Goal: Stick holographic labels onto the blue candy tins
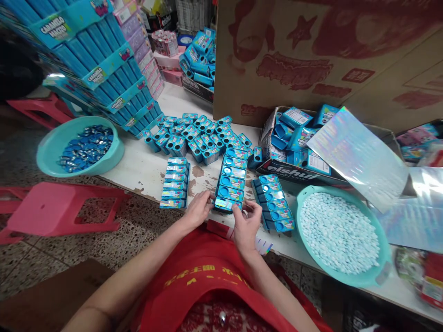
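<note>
Middle row (232,184): blue boxes, tops up, round recesses showing on several; set on the white table (140,161), near the edge. Front box (226,204): the row's nearest member, a shiny strip lying along its top.

Left hand (200,208): left of the middle row's near end. Fingers loosely bent, tips at the front box's side; whether they clasp it cannot be told.

Right hand (246,226): right of the same end. Thumb parted from the fingers and laid on the front box's top; the other fingers curl beside it (what they may pinch is hidden).

Left row (175,183): similar boxes, left of the middle row, shiny strips on their tops. Right row (276,203): similar boxes, slanting, right of the middle row, most recesses uncovered.

Loose boxes (207,154): a crowded cluster, behind and left of the middle row.

Blue tub (349,278): right of the middle row, past the right row, filled with pale candies (341,230).

Basin (44,159): well left of the middle row, holding blue-and-silver wrapped pieces (88,146).

Carton (287,171): behind and right of the middle row, full of blue packs; a shiny sheet (362,157) leans across it.
</note>
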Demonstrator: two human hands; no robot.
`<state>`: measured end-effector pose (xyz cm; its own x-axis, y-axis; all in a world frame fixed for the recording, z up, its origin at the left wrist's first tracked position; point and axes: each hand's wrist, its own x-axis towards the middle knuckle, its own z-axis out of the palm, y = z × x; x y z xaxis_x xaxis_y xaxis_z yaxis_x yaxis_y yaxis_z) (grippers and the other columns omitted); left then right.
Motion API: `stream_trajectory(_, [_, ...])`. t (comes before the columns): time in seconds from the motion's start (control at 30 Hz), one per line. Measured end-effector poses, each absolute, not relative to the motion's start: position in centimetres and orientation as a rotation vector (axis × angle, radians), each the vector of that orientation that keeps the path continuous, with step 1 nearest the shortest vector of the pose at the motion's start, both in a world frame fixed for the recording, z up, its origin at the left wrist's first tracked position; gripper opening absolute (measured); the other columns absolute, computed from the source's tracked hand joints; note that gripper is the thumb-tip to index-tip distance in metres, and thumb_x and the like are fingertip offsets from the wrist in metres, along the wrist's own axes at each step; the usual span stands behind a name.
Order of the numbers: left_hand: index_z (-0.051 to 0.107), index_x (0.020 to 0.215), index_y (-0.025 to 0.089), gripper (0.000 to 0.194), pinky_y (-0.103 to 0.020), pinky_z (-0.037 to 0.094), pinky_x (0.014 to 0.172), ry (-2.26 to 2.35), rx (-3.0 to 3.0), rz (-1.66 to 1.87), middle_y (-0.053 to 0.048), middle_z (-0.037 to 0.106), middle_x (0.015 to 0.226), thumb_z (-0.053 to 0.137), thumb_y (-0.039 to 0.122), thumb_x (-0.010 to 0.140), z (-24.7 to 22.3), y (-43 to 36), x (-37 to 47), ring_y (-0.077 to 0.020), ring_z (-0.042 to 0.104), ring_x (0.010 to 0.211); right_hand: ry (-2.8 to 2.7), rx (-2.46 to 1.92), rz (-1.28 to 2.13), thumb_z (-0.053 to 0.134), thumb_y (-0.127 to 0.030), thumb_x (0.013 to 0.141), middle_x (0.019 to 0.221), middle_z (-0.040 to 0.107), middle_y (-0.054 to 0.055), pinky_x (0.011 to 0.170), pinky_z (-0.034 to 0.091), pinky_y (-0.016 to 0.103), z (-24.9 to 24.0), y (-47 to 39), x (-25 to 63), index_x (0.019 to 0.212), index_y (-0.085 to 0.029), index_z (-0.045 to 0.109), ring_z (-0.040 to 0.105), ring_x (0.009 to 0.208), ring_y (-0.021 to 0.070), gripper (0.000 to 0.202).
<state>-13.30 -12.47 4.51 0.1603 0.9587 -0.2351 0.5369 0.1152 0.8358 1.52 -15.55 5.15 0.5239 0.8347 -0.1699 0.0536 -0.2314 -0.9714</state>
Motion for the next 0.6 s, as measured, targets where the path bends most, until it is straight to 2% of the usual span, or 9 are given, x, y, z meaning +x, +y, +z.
stream_trajectory(0.1, [0.057,0.104,0.018,0.03,-0.034,0.045,0.086,1.622,1.419,0.734,-0.008,0.062,0.106,0.039,0.037,0.088,4.0,-14.5,-12.5,-0.0209,0.057,0.1,-0.789,-1.667,0.948,0.071,-0.039,0.062,0.097,0.053,0.004,0.073,0.046,0.031,5.5,-15.1,1.5,0.1,-0.02,0.045,0.053,0.083,0.0163,0.05])
stream_trajectory(0.2, [0.041,0.133,0.016,0.054,-0.04,0.035,0.103,1.552,1.504,0.777,-0.013,0.046,0.136,0.031,0.049,0.091,3.7,-16.6,-11.6,-0.0243,0.038,0.129,-0.869,-1.673,0.904,0.071,-0.039,0.061,0.094,0.054,0.004,0.073,0.046,0.032,5.6,-14.6,1.5,0.097,-0.018,0.048,0.054,0.083,0.0171,0.048])
stream_trajectory(0.27, [0.034,0.138,0.016,0.063,-0.046,0.027,0.108,1.517,1.659,0.693,-0.014,0.037,0.143,0.031,0.055,0.089,3.1,-17.7,-11.6,-0.0274,0.024,0.136,-0.878,-1.631,0.911,0.068,-0.038,0.065,0.091,0.055,0.004,0.073,0.047,0.032,5.5,-14.3,1.9,0.096,-0.018,0.049,0.055,0.084,0.0173,0.041])
stream_trajectory(0.33, [0.039,0.136,0.017,0.061,-0.048,0.028,0.106,1.546,1.8,0.651,-0.014,0.04,0.141,0.033,0.055,0.089,2.2,-18.6,-12.3,-0.0285,0.028,0.134,-0.857,-1.57,0.954,0.064,-0.037,0.069,0.092,0.056,0.004,0.075,0.047,0.032,5.5,-14.5,2.6,0.096,-0.019,0.049,0.056,0.086,0.0175,0.036])
stream_trajectory(0.43, [0.058,0.115,0.019,0.039,-0.041,0.041,0.095,1.499,1.987,0.642,-0.011,0.063,0.11,0.038,0.043,0.092,0.5,-19.6,-13.6,-0.0224,0.054,0.107,-0.831,-1.533,0.955,0.06,-0.037,0.075,0.102,0.057,0.006,0.083,0.046,0.035,4.9,-15.9,4.1,0.103,-0.02,0.047,0.056,0.094,0.0177,0.035])
stream_trajectory(0.5, [0.063,0.105,0.02,0.031,-0.038,0.044,0.089,1.408,2.086,0.576,-0.008,0.066,0.096,0.041,0.037,0.092,-0.6,-20.1,-13.9,-0.0199,0.058,0.095,-0.869,-1.6,0.876,0.057,-0.038,0.079,0.107,0.055,0.008,0.085,0.045,0.036,4.0,-17.4,5.0,0.108,-0.02,0.047,0.056,0.096,0.018,0.036])
stream_trajectory(0.6, [0.059,0.113,0.018,0.032,-0.04,0.042,0.09,1.369,2.13,0.391,-0.011,0.063,0.11,0.047,0.036,0.089,-2.0,-19.8,-13.0,-0.0236,0.054,0.103,-1.128,-1.7,0.794,0.053,-0.038,0.083,0.101,0.056,0.008,0.081,0.046,0.037,1.4,-20.0,5.9,0.103,-0.018,0.051,0.055,0.092,0.019,0.027])
